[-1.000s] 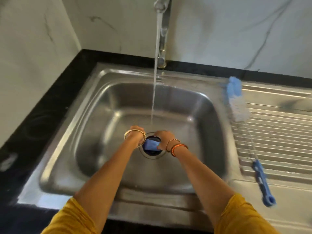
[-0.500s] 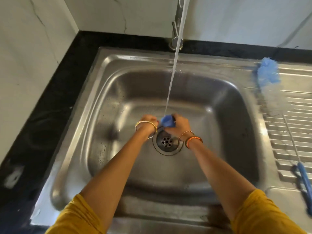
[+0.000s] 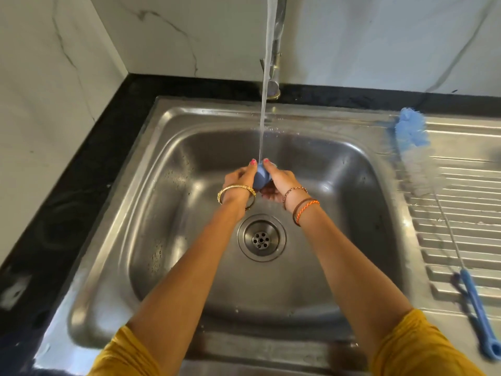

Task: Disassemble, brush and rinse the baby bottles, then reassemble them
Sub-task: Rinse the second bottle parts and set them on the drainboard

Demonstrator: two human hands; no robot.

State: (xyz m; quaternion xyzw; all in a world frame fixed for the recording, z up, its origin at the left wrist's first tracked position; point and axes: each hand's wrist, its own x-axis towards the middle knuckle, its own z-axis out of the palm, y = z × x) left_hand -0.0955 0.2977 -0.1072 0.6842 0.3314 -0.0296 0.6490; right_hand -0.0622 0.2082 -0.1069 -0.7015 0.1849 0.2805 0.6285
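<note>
Change: both hands have risen from just over the drain to higher in the basin, carrying the blue piece up into the water stream.
Blue bottle part (image 3: 260,178): a small rounded blue piece, held between the two hands above the sink floor, directly under the falling water; most of it is covered by fingers, so it may be a cap or collar, hard to say which.
Left hand (image 3: 238,179): fingers curled round the blue bottle part from its left side, thumb tip up beside the stream.
Right hand (image 3: 279,181): gripping the same part from the right, thumb raised, lower fingers hidden beneath the piece.
Water stream (image 3: 264,104): runs from the tap (image 3: 276,50), whose spout is cut off at the top edge.
Sink (image 3: 173,169): steel basin, with the drain (image 3: 261,238) uncovered just nearer than the hands.
Bottle brush (image 3: 423,169): lies on the ribbed draining board at right, blue tuft toward the wall, blue handle near the frame edge.
Worktop (image 3: 81,185): dark, along the sink's left side.
</note>
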